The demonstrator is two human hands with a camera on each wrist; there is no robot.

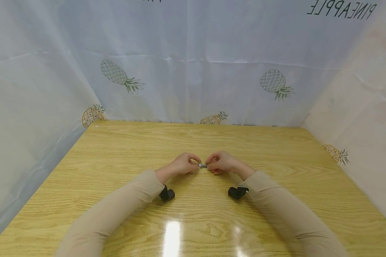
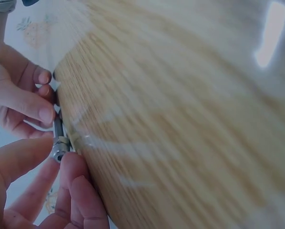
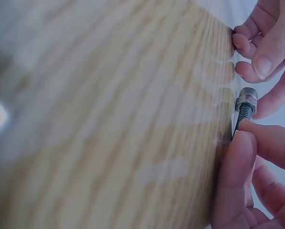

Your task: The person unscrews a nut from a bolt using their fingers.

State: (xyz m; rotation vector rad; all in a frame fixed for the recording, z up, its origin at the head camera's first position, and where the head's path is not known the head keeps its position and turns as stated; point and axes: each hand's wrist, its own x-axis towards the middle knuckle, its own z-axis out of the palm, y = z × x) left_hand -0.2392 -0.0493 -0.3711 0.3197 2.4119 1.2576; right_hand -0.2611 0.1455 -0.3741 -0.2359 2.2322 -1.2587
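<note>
A small metal bolt point(image 1: 204, 166) lies level between the two hands, low over the table. It has a round socket head point(image 2: 59, 155) toward the left, and a hex nut point(image 3: 247, 102) sits on the thread close under that head. My right hand point(image 1: 222, 162) pinches the threaded end between thumb and finger, hiding the tip. Around the head end hovers my left hand point(image 1: 182, 164), its thumb and fingers spread. A gap shows between the left thumb and the bolt in the right wrist view; whether another left finger touches the head, I cannot tell.
Below the hands is a wood-grain table point(image 1: 132, 142) with bright reflections near its front. A white curtain point(image 1: 186, 85) printed with pineapples hangs behind and at both sides. Black wrist devices point(image 1: 167, 194) stick out from under both sleeves.
</note>
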